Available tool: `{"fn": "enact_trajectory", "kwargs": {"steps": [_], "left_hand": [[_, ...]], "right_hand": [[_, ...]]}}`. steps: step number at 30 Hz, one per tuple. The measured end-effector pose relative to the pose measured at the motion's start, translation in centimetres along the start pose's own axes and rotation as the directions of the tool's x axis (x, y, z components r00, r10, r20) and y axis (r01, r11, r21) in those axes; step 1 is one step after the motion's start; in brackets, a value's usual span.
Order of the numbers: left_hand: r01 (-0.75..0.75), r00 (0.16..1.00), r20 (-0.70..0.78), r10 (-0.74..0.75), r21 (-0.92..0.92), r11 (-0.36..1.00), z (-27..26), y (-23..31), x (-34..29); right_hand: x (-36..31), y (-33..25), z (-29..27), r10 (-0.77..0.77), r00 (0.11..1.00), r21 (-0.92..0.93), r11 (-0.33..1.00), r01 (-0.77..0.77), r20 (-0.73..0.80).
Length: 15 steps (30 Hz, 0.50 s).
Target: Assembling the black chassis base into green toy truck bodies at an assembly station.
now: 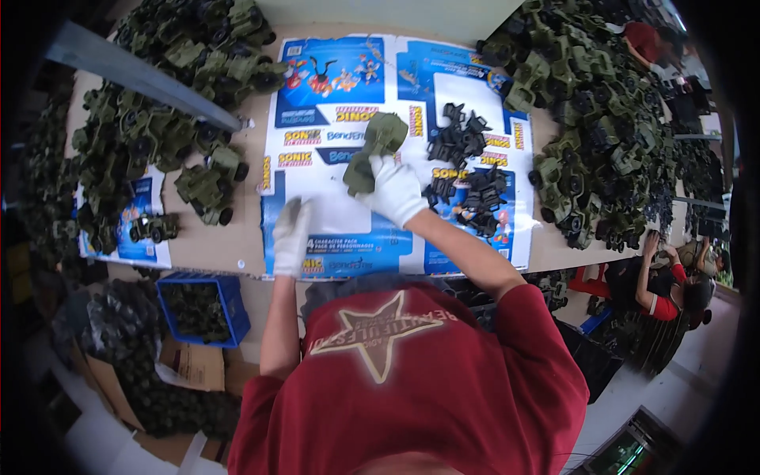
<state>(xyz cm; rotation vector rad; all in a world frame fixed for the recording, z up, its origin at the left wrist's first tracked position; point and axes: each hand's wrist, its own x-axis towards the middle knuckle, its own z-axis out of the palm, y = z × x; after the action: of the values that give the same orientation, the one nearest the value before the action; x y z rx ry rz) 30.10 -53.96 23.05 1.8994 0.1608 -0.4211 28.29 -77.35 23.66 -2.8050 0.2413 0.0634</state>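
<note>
My right hand (396, 192), in a white glove, is closed on a green plastic toy vehicle part (361, 175) above the printed sheet. Another green vehicle part (386, 131) lies against its far end; whether the two are joined I cannot tell. Just right of them are two small heaps of black plastic parts, a far heap (457, 136) and a near heap (477, 194). My left hand (291, 239), also white-gloved, rests near the sheet's front edge with fingers stretched forward and nothing visible in them.
Blue printed sheets (340, 214) cover the table's middle. Green toy vehicles pile up at left (134, 127) and right (586, 158). A grey metal bar (142, 83) slants across the far left. Below the table edge stands a blue crate (237, 313). A co-worker (661, 285) sits at right.
</note>
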Motion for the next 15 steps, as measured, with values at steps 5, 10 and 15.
{"fn": "enact_trajectory", "kwargs": {"steps": [5, 10, 15], "left_hand": [[-0.051, 0.946, 0.324, -0.011, 0.182, 0.982, 3.5, 4.2, 3.4], [-0.053, 0.913, 0.406, -0.043, 0.222, 0.974, 5.3, 1.2, 3.1], [-0.112, 0.935, 0.353, 0.028, 0.218, 0.970, 5.5, -0.4, 2.1]], "right_hand": [[-6.2, -4.4, -0.1, -0.201, 0.944, 0.091, 0.979, 0.184, 0.262], [0.9, 5.4, -4.1, 0.214, 0.952, 0.054, 0.972, -0.230, 0.217], [4.3, 14.3, -4.3, 0.399, 0.890, -0.271, 0.852, -0.449, -0.218]]}}
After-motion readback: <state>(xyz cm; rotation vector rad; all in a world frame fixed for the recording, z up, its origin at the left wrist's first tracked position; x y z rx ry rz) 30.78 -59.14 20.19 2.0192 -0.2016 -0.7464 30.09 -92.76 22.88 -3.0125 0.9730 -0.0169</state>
